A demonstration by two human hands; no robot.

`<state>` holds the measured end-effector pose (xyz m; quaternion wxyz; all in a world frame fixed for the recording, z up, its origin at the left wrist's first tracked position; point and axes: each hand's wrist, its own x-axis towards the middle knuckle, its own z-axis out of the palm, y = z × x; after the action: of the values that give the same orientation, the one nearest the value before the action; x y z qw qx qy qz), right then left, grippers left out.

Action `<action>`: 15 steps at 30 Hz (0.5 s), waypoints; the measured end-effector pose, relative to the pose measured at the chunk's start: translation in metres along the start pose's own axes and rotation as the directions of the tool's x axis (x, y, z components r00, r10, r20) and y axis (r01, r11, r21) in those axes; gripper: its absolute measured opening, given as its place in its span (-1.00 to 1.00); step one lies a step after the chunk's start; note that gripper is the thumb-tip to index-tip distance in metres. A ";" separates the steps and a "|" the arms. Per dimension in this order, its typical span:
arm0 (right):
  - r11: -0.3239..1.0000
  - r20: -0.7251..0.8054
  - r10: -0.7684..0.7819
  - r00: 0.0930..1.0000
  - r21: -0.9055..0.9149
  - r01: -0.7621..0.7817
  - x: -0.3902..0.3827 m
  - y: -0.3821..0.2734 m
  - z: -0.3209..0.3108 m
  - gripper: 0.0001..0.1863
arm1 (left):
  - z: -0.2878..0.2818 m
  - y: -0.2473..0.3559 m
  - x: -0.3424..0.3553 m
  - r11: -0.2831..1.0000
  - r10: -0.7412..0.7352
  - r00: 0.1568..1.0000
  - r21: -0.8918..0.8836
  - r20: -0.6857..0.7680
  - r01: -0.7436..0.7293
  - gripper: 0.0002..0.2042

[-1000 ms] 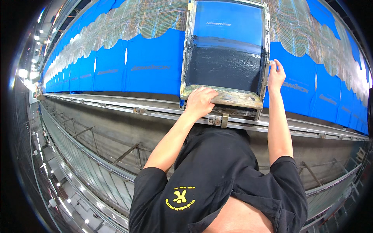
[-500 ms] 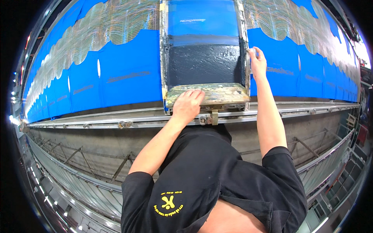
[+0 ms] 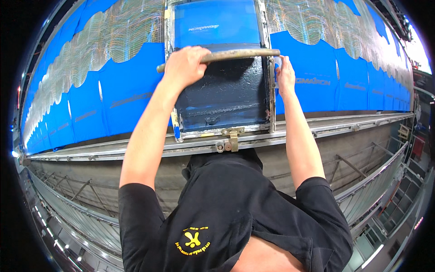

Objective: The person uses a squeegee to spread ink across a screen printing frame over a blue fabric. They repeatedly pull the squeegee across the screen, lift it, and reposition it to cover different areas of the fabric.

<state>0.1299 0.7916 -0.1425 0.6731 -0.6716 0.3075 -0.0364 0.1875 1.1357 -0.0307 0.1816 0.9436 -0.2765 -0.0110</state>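
Note:
My left hand (image 3: 185, 66) is wrapped round the left part of a squeegee (image 3: 242, 55), a long, stained bar lying crosswise over a printing screen. The screen frame (image 3: 272, 102) has pale, ink-smeared rails. Dark, wet ink (image 3: 219, 88) spreads over the mesh on the near side of the squeegee, with a streaky ridge close to the front end. My right hand (image 3: 286, 76) is closed on the frame's right side, near the squeegee's right end; its fingertips are partly hidden. Beyond the squeegee, blue mesh (image 3: 217, 27) shows a faint pale print.
Blue fabric pieces (image 3: 122, 102) with dark prints lie along the long table on both sides of the frame. A metal rail (image 3: 181, 147) with stops runs along the near edge, and a brass-coloured bracket (image 3: 232, 138) on the frame meets it. Below are metal racks (image 3: 77, 190).
My left hand has moved the squeegee from the near end of the screen to the far side of the ink. My right hand stays at the frame's side. The view has shifted slightly.

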 end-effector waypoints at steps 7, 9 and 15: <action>0.999 0.015 0.020 1.000 -0.026 -0.019 -0.001 0.003 -0.002 -0.49 | 0.029 -0.033 0.046 0.999 -0.034 0.984 -0.008 0.173 0.036 -0.71; 0.999 0.022 0.007 1.000 -0.033 -0.006 0.000 0.005 -0.005 -0.46 | 0.024 -0.035 0.046 0.999 -0.043 0.984 -0.001 0.171 0.044 -0.69; 0.211 0.197 -0.866 0.459 -0.687 0.695 0.015 -0.062 0.016 -0.38 | -0.009 -0.075 0.033 0.958 -0.235 0.916 0.235 0.326 0.162 -0.60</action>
<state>0.1721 0.7934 -0.0915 0.2154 -0.9178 -0.0126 -0.3332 0.2551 1.1804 -0.0460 0.0300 0.9633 -0.2064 -0.1691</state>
